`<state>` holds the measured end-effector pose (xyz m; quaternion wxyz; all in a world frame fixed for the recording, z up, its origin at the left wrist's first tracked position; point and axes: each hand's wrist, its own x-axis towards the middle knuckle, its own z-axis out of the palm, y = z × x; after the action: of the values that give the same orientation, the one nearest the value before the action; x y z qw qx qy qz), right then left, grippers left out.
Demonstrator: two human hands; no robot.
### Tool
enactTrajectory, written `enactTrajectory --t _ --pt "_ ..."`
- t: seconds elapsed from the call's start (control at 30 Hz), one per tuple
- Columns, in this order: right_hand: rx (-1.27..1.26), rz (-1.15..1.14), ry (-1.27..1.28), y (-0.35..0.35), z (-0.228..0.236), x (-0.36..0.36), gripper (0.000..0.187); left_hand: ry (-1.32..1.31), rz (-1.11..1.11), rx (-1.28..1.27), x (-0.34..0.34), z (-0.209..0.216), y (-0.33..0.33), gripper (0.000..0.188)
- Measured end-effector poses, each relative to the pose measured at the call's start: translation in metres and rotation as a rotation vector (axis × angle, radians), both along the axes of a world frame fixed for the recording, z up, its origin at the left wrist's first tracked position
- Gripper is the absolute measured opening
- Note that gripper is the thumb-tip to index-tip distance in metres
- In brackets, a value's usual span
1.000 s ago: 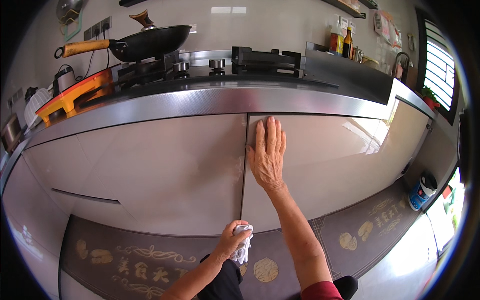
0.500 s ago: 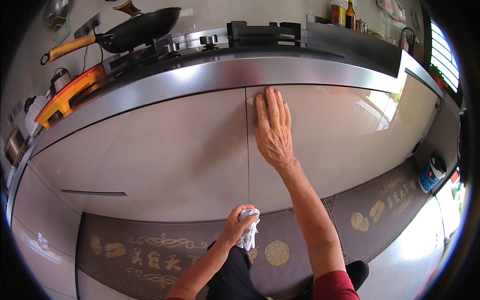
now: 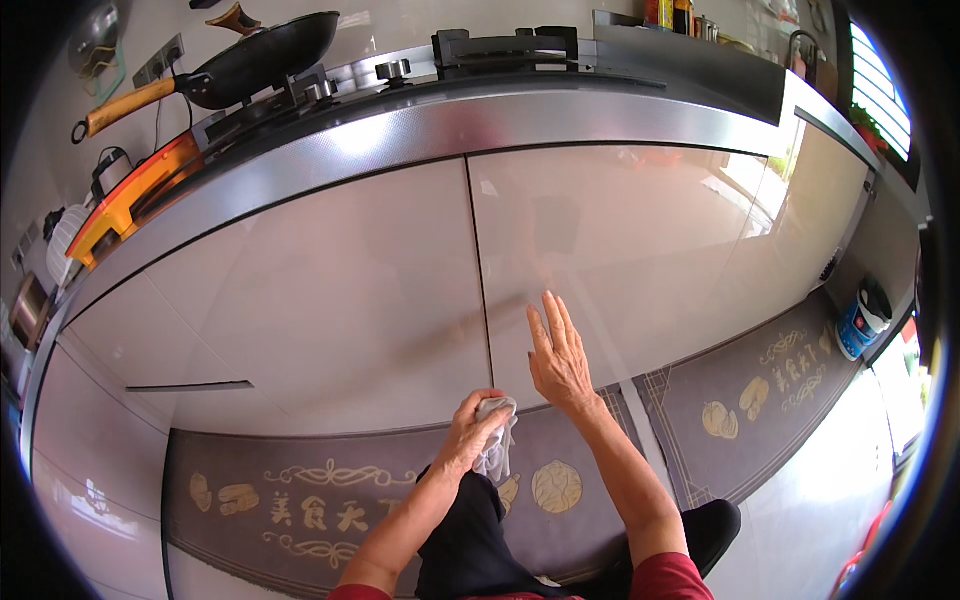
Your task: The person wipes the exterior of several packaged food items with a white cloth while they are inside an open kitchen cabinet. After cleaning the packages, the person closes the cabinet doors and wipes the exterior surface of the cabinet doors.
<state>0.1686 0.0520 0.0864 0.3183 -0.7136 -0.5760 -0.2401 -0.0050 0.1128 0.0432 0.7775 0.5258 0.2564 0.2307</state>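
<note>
My left hand (image 3: 468,432) is closed round a crumpled white cloth (image 3: 496,440), low in front of the cabinet and above my knee. The cloth's loose end hangs down below my fingers. My right hand (image 3: 560,360) has its fingers stretched out and holds nothing. It is in front of the lower part of the glossy beige right cabinet door (image 3: 620,240); whether it touches the door I cannot tell. Left of the dark upright seam is the matching left cabinet door (image 3: 340,300).
Above the doors runs a metal counter edge (image 3: 400,140) with a gas hob. A black wok (image 3: 270,65) with a wooden handle stands at upper left, near an orange stand (image 3: 135,200). Grey patterned mats (image 3: 330,485) cover the floor. A blue-and-white bucket (image 3: 862,325) is at right.
My right hand has come off the top edge of the right door and moved down. The seam between the doors looks wider and darker. My left hand still holds the cloth.
</note>
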Motion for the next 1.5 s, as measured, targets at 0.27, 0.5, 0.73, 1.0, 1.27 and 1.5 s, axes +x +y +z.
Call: enactTrajectory --t 0.27,0.5,0.73,1.0,1.27,1.5 --pt "-0.181 0.128 0.493 -0.062 -0.048 -0.034 0.059 -0.001 0.008 -0.03 0.003 -0.005 -0.007 0.039" --pt "-0.152 0.374 0.921 -0.08 -0.034 -0.066 0.071 -0.243 -0.027 -0.367 0.026 -0.012 -0.026 0.063" --pt "-0.007 0.275 0.898 -0.079 -0.026 -0.059 0.063 -0.062 0.207 0.163 0.063 0.01 -0.015 0.064" --pt "0.26 0.155 0.604 -0.045 0.043 -0.028 0.059 -0.14 0.288 0.367 0.092 0.015 0.043 0.027" --pt "0.374 0.084 -0.082 0.028 0.118 -0.002 0.059 -0.242 0.355 0.453 0.11 -0.015 0.049 0.03" --pt "0.465 0.117 -0.502 0.063 0.141 0.019 0.052 -0.097 0.444 0.756 0.119 -0.015 0.042 0.026"
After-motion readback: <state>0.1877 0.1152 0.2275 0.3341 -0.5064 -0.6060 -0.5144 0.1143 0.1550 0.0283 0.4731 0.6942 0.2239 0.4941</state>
